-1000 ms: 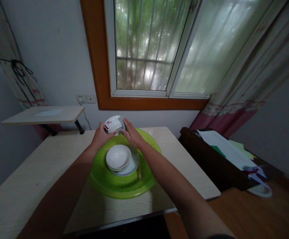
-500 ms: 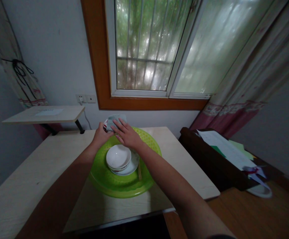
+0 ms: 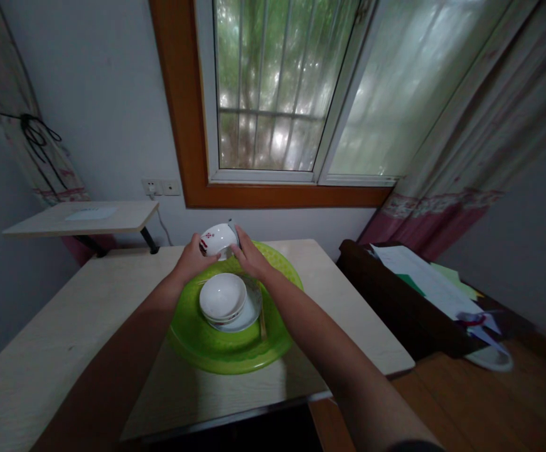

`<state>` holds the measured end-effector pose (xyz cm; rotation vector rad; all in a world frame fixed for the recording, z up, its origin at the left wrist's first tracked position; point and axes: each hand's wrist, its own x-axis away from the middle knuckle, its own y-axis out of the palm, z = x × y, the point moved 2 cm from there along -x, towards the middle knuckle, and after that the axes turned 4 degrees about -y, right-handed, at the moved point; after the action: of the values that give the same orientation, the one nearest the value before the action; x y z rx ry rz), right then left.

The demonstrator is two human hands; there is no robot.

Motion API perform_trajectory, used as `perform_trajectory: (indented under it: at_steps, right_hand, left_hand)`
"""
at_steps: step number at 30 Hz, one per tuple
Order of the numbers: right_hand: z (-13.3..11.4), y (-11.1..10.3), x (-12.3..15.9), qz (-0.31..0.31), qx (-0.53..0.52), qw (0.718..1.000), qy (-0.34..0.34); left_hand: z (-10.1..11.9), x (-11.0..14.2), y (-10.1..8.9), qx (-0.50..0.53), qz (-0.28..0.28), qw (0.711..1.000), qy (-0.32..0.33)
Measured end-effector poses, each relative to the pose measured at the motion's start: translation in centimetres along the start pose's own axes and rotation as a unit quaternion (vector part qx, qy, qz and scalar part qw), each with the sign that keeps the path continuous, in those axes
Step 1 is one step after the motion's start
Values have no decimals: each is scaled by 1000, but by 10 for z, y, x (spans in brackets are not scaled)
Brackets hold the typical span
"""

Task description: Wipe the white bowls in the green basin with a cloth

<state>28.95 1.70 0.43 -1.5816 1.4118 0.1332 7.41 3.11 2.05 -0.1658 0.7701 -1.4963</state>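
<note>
Over the far side of a green plastic basin (image 3: 235,363), a white bowl (image 3: 218,240) with a red pattern is held tilted, its outside showing. My left hand (image 3: 192,260) grips its left side, thumb along the lower edge. On the opposite side, my right hand (image 3: 251,253) presses a pale blue-grey cloth (image 3: 233,231) against the bowl; most of the cloth is hidden behind the fingers. Below the hands, stacked white bowls (image 3: 223,296) rest on a white plate (image 3: 253,309) inside the basin. Wooden chopsticks (image 3: 263,325) lie to the right of the plate.
The basin stands on a pale wooden table (image 3: 113,314). At the back left is a raised shelf (image 3: 127,216) on black legs. A dark cabinet (image 3: 395,301) with papers (image 3: 423,276) is on the right. Behind the table are a wall and a barred window (image 3: 273,81).
The bowl has turned so its patterned outside now shows. My right hand has gone from lying spread over the cloth to gripping at the bowl's right side, uncovering more of the bowl.
</note>
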Motion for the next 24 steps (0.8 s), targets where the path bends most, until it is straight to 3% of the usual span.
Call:
perform_trajectory:
  at_steps: [5,12,17,24]
  right_hand:
    - [-16,-4,-2,-19,87,993,-81]
    - [-50,0,-5,-66,192,967,-153]
    - [-39,-5,-9,-26,121,985,-120]
    - [-11,-13,-9,51,-22,998,5]
  left_hand:
    - [-3,1,7,-34,-51,998,15]
    - [-2,1,7,-44,-58,997,24]
    - [1,0,4,-17,-13,1000,22]
    - [5,2,0,-28,-7,1000,4]
